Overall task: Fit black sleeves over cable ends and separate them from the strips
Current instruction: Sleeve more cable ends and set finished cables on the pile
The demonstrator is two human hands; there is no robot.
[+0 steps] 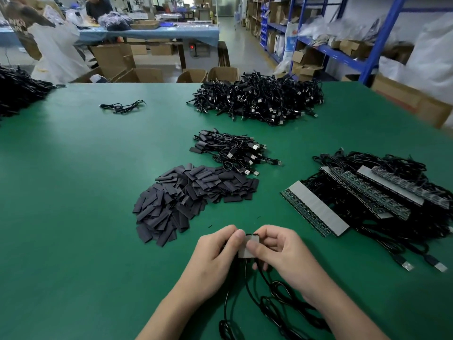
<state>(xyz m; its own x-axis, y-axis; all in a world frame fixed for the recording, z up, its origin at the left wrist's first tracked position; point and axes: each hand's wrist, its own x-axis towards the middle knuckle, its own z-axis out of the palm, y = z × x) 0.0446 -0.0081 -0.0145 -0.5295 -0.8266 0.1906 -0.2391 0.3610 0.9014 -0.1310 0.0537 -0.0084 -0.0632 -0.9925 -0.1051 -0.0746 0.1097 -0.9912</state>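
At the far left edge of the green counter (73, 168), a dense heap of black cables (17, 94) runs out of view. A single loose cable (122, 107) lies well apart from it, further in. Toward the middle, a spread heap of flat black sleeves (191, 197) lies just beyond the hands and to their left.

The left hand (213, 256) is curled, its thumb and forefinger pinching the left edge of a short grey strip section (247, 247). The section sits directly between the two hands, near the counter's near edge. Its top edge is dark with small red marks. The right hand (282, 251) pinches the same section from the right, with the thumb pressed on the grey face and the fingers curled behind it. Thin black leads (247, 285) drop from under the section between the wrists and coil on the counter toward the person.

Beyond the sleeves lies a small bundle of sleeved cables (230, 149), USB plugs pointing right. Behind that, at the far side, is a large tangled pile of USB cables (259, 99).

Right of the hands and apart from them, several long strips (316, 212) with grey backing lie slanted over a mass of attached black cables. Two USB plugs (407, 266) stick out at its near edge.
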